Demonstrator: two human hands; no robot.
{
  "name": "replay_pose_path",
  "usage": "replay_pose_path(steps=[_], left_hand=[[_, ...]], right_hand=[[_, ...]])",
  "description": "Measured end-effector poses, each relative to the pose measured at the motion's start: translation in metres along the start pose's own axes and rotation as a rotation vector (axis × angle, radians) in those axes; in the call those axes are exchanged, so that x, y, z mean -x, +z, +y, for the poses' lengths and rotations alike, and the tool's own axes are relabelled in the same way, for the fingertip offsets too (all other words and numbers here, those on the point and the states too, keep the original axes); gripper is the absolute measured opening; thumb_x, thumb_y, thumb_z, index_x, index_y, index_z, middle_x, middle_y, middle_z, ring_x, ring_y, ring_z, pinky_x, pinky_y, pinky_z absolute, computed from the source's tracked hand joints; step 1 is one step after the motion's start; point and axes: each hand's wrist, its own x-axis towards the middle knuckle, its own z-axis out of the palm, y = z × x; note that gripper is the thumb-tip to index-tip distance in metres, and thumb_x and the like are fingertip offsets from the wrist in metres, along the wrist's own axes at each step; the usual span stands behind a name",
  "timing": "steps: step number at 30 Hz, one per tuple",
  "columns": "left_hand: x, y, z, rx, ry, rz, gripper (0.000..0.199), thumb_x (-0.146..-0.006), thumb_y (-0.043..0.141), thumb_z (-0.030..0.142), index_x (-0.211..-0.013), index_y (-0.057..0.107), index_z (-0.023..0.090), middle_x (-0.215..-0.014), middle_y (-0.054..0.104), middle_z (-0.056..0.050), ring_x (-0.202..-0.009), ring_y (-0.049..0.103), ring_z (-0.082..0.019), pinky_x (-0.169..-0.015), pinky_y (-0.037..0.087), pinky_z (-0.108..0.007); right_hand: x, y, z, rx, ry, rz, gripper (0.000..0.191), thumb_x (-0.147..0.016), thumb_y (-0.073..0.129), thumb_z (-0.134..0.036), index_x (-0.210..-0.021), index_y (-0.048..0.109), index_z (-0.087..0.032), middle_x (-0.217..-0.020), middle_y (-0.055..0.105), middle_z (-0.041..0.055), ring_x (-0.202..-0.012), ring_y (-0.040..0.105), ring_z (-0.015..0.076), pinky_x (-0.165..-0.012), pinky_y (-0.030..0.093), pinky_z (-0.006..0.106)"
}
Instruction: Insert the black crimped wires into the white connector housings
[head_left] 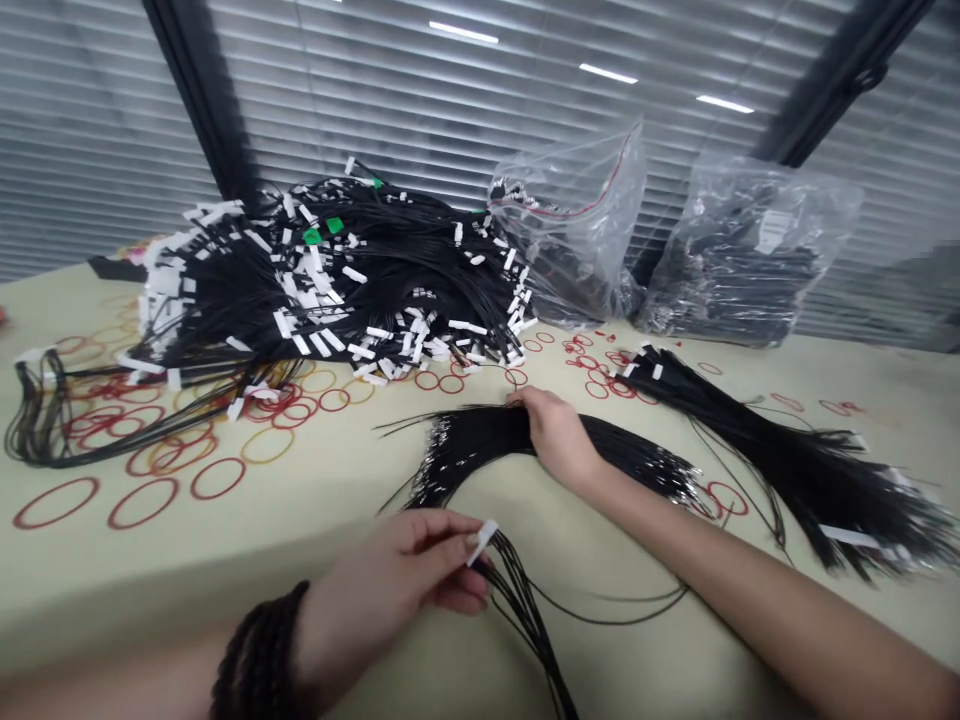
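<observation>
Pale tabletop (300, 525) beneath slim black wires (533, 628) with white connector (482, 543)

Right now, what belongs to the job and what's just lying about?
Apparently in use:
- white connector with black wires, in left hand
- middle wire bundle, at right hand

Seemingly lying about:
- rubber bands
- wire heap
- right-side bundle
- plastic bags

On the table (315, 530), a pile of cables (420, 245) lies at the back left; a bag (574, 265) and a second bag (739, 265) stand to its right, before the blinds (375, 90). Rubber bands (289, 405) lie before the pile. A middle bundle of wires (480, 430) lies nearer, left of another bundle (765, 437).
</observation>
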Motion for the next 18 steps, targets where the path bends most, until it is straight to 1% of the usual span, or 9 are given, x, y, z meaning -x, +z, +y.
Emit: replay_pose_path(steps=[3,6,8,10,12,13,15,17,18], left_hand=[[-0.003,-0.005,0.004,0.036,0.005,0.053,0.015,-0.067,0.067,0.022,-0.078,0.066,0.012,-0.07,0.065,-0.002,-0.059,0.058,-0.011,-0.063,0.046,-0.024],[-0.002,-0.012,0.009,0.067,0.005,0.119,0.015,-0.066,0.068,0.021,-0.077,0.066,0.012,-0.07,0.065,-0.002,-0.06,0.058,-0.011,-0.065,0.047,-0.025],[0.001,-0.017,0.012,0.084,0.001,0.144,0.014,-0.067,0.068,0.019,-0.078,0.065,0.011,-0.071,0.065,-0.003,-0.06,0.058,-0.011,-0.065,0.047,-0.024],[0.004,-0.02,0.013,0.112,-0.001,0.145,0.013,-0.068,0.067,0.017,-0.079,0.065,0.01,-0.071,0.065,-0.003,-0.06,0.058,-0.01,-0.064,0.048,-0.023],[0.005,-0.022,0.012,0.142,-0.011,0.136,0.013,-0.068,0.066,0.015,-0.079,0.065,0.009,-0.071,0.065,-0.004,-0.058,0.059,-0.01,-0.062,0.048,-0.021],[0.005,-0.022,0.012,0.151,-0.026,0.134,0.012,-0.068,0.066,0.014,-0.079,0.065,0.009,-0.071,0.066,-0.004,-0.057,0.059,-0.009,-0.06,0.049,-0.02],[0.006,-0.021,0.012,0.171,-0.072,0.138,0.011,-0.067,0.067,0.013,-0.077,0.065,0.009,-0.067,0.066,-0.004,-0.055,0.059,-0.009,-0.057,0.049,-0.019],[0.008,-0.017,0.013,0.194,-0.145,0.154,0.008,-0.067,0.067,0.011,-0.074,0.066,0.009,-0.061,0.066,-0.003,-0.052,0.06,-0.01,-0.056,0.05,-0.02],[0.01,-0.014,0.014,0.206,-0.18,0.163,0.007,-0.067,0.067,0.01,-0.074,0.066,0.009,-0.06,0.065,-0.003,-0.052,0.06,-0.011,-0.055,0.05,-0.02]], right_hand=[[-0.006,0.013,-0.019,-0.022,-0.006,-0.016,0.016,-0.085,0.045,-0.02,-0.095,0.056,-0.013,-0.088,0.06,0.0026,-0.083,0.057,0.0124,-0.075,0.047,0.033],[-0.015,0.015,-0.036,-0.021,-0.018,-0.033,0.021,-0.085,0.039,-0.01,-0.099,0.055,-0.012,-0.092,0.062,0.0041,-0.085,0.058,0.0114,-0.077,0.047,0.03],[-0.018,0.005,-0.041,0.001,-0.029,-0.04,0.03,-0.083,0.033,-0.003,-0.103,0.054,-0.011,-0.096,0.062,0.0063,-0.088,0.057,0.0109,-0.081,0.046,0.026],[-0.017,-0.014,-0.041,0.041,-0.056,-0.061,0.037,-0.079,0.032,0.0,-0.108,0.053,-0.01,-0.102,0.061,0.0073,-0.092,0.055,0.0116,-0.083,0.045,0.025],[-0.013,-0.036,-0.037,0.097,-0.112,-0.131,0.044,-0.075,0.034,0.002,-0.11,0.053,-0.016,-0.105,0.06,0.0034,-0.094,0.055,0.0126,-0.083,0.045,0.025],[-0.009,-0.045,-0.034,0.142,-0.126,-0.16,0.044,-0.074,0.035,0.001,-0.108,0.055,-0.017,-0.104,0.061,0.0032,-0.094,0.055,0.0151,-0.082,0.045,0.029],[0.0,-0.059,-0.027,0.241,-0.133,-0.21,0.041,-0.074,0.035,-0.001,-0.104,0.058,-0.016,-0.097,0.063,0.0069,-0.089,0.056,0.0208,-0.076,0.047,0.037],[0.009,-0.065,-0.021,0.32,-0.135,-0.249,0.04,-0.073,0.037,-0.001,-0.104,0.059,-0.013,-0.096,0.063,0.0104,-0.088,0.056,0.0238,-0.076,0.046,0.041],[0.013,-0.066,-0.02,0.348,-0.138,-0.265,0.041,-0.072,0.037,-0.002,-0.106,0.058,-0.012,-0.099,0.062,0.0115,-0.091,0.056,0.0246,-0.079,0.045,0.043]])
